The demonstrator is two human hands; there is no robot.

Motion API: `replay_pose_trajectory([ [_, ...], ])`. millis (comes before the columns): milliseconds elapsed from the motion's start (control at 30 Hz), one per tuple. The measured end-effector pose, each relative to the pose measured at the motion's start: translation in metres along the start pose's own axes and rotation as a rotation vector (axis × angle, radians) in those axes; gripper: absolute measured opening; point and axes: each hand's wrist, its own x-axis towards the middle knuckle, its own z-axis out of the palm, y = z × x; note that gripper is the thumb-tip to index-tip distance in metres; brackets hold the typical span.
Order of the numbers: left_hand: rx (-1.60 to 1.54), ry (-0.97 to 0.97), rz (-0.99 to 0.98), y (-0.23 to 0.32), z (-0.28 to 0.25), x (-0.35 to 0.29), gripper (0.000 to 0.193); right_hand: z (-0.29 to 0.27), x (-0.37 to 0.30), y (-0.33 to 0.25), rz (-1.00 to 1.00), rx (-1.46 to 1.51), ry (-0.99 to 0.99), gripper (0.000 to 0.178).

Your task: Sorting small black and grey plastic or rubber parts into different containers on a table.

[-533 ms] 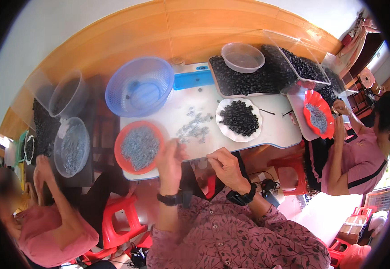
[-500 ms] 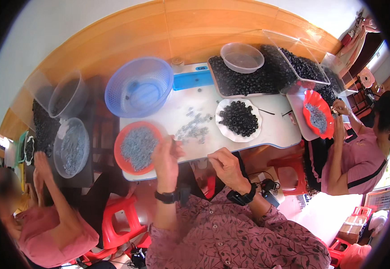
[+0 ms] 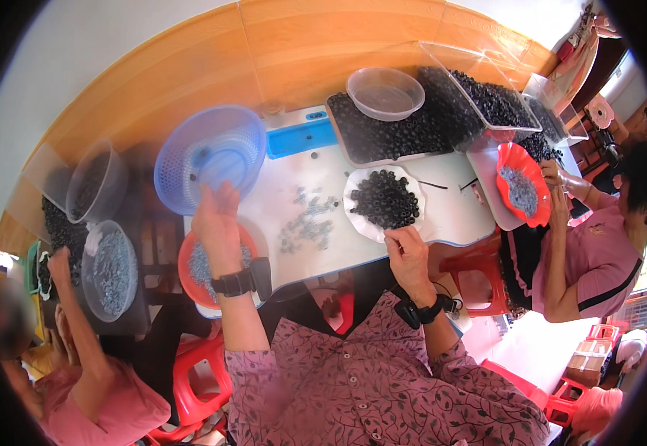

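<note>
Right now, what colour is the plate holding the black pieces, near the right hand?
The wavy-edged plate is white; it shows in the head view.

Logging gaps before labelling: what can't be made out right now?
All head view:
Right hand: whether it pinches a piece; its own fingers hide that.
Left hand: whether it holds anything; blurred.
Orange basin: middle, blocked by left hand and wrist.
Pale pieces: exact shape, too small.

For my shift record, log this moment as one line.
left hand: open, near blue basket | right hand: at near rim of white plate | black pieces: heaped on plate | grey pieces: scattered on table
</note>
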Motion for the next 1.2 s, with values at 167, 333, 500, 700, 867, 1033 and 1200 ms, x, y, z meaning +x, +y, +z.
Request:
replay_pose_trajectory([
  [167,0.024,-0.111,0.007,-0.028,-0.008,-0.039,0.027,0.007,0.018,0.006,-0.057,-0.085,0.054,0.012],
  [333,0.241,-0.248,-0.233,-0.073,-0.008,-0.111,0.025,0.023,0.038,0.010,-0.141,-0.354,0.060,0.020],
  [500,0.253,-0.240,-0.383,-0.102,-0.029,-0.149,0.023,0.034,0.044,0.011,-0.161,-0.449,0.008,0.023],
  [700,0.286,-0.239,-0.453,-0.111,-0.042,-0.165,0.023,0.037,0.041,0.018,-0.156,-0.408,0.021,0.019],
  [867,0.317,-0.295,-0.458,-0.112,-0.042,-0.169,0.022,0.030,0.022,-0.005,0.017,-0.022,-0.087,0.014],
  [1033,0.307,-0.330,-0.393,-0.112,-0.035,-0.170,0.026,0.032,-0.005,-0.015,0.260,0.420,-0.386,0.015],
  [1200,0.332,-0.388,-0.362,-0.112,-0.044,-0.169,0.030,0.039,-0.015,-0.022,0.201,0.492,-0.434,0.021],
])
